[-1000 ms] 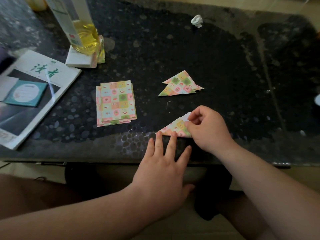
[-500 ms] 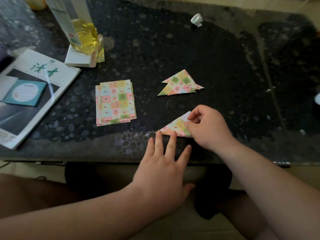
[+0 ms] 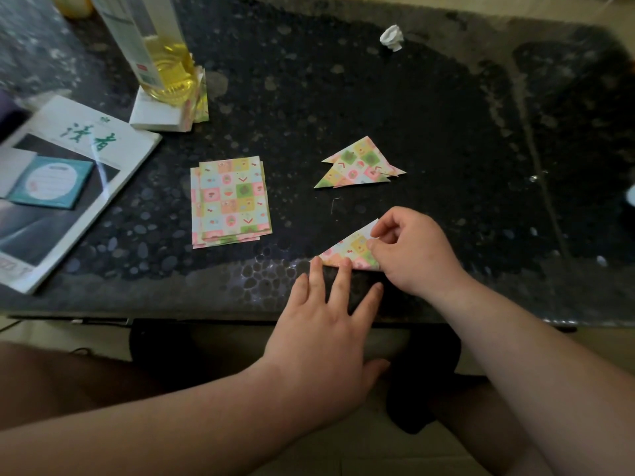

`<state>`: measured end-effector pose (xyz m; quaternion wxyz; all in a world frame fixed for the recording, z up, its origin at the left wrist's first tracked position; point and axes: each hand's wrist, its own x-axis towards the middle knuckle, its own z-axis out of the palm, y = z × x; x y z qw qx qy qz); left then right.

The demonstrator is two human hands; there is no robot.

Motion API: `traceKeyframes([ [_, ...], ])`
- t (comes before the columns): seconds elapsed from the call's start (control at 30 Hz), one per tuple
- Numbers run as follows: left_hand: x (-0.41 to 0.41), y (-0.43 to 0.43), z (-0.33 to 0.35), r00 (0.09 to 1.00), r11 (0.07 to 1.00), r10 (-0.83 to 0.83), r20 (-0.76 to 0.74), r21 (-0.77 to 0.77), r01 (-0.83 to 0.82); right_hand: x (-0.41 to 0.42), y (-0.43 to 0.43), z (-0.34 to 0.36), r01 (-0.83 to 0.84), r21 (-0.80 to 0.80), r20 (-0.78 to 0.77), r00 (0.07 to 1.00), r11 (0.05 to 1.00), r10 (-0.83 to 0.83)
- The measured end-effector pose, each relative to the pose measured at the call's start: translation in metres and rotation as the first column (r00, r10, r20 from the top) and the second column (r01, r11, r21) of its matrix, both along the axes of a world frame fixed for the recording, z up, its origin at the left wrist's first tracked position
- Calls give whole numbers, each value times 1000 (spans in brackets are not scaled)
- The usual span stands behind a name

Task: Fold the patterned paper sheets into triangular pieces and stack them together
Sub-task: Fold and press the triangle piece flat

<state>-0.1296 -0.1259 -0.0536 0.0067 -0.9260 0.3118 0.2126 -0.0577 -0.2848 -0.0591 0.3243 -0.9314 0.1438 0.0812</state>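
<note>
While left hand (image 3: 323, 338) flatly presses the triangle (image 3: 350, 248), right hand (image 3: 412, 250) pinches it.

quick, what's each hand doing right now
Left hand: open, straight fingers pressing the near edge of the paper triangle.
Right hand: closed, pinching the same triangle's right side.

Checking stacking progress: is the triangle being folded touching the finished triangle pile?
Apart. Head view shows bare table between the folded triangle and the finished pile.

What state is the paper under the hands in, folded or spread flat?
Folded. The paper forms a triangle; the right hand pinches its right end, and straight fingers of the left hand press its lower edge.
</note>
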Motion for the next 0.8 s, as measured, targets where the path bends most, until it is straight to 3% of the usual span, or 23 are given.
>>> traceKeyframes([
  [0.8,-1,-2,-4,998,998,-52,41,42,50,1,1,1,-8,-19,-21,1000,1000,8],
])
